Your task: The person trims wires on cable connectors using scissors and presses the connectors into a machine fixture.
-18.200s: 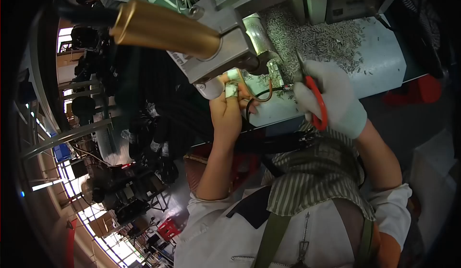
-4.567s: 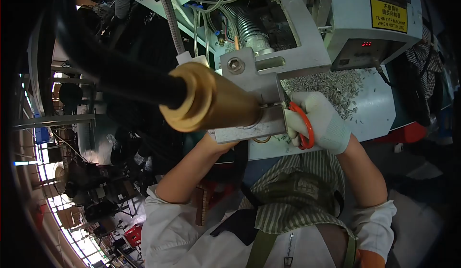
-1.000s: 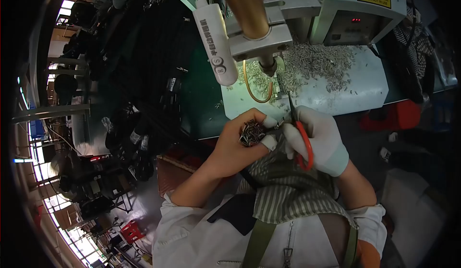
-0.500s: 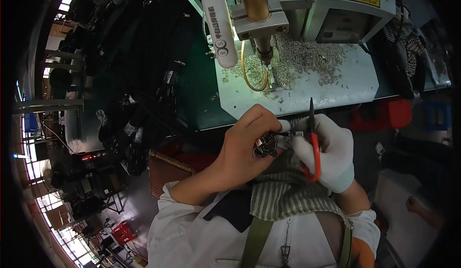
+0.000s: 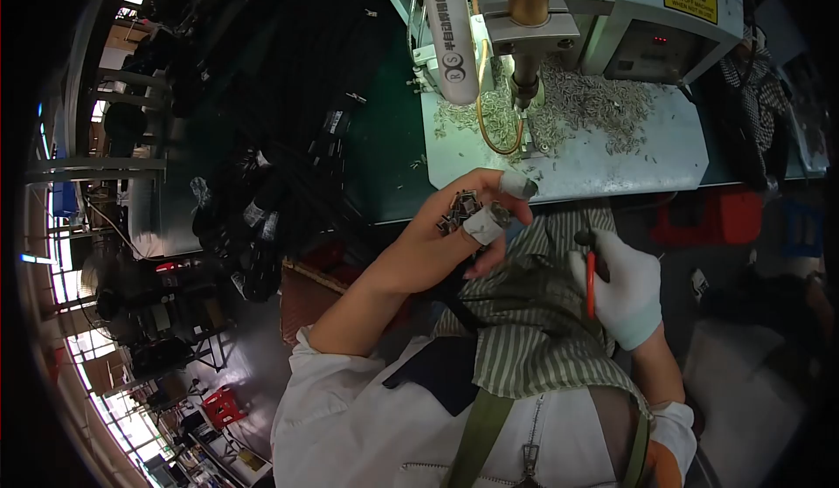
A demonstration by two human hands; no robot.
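Observation:
My left hand (image 5: 428, 248) is in front of the machine table, with grey-white covers on the thumb and a fingertip. A cluster of small black-and-metal pieces (image 5: 460, 210) rests in its grip, their exact kind too small to make out. The thumb and index tip are apart. My right hand (image 5: 631, 291), in a white glove, is closed around scissors (image 5: 591, 285) with red-orange handles. Their blades are mostly hidden or blurred. Both hands are above a striped green apron (image 5: 533, 344), clearly separated from each other.
A machine head with a metal nozzle (image 5: 524, 86) stands over a pale plate (image 5: 603, 169) strewn with small metal bits (image 5: 603, 108). Black bundled cables (image 5: 262, 200) lie on the green table at left. A control box (image 5: 669, 38) sits behind right; a red stool (image 5: 708, 217) is below.
My hands have separated. The right hand moved right and the scissors no longer point up plainly; the left hand's thumb and finger have spread. The view has shifted, and the machine appears further right.

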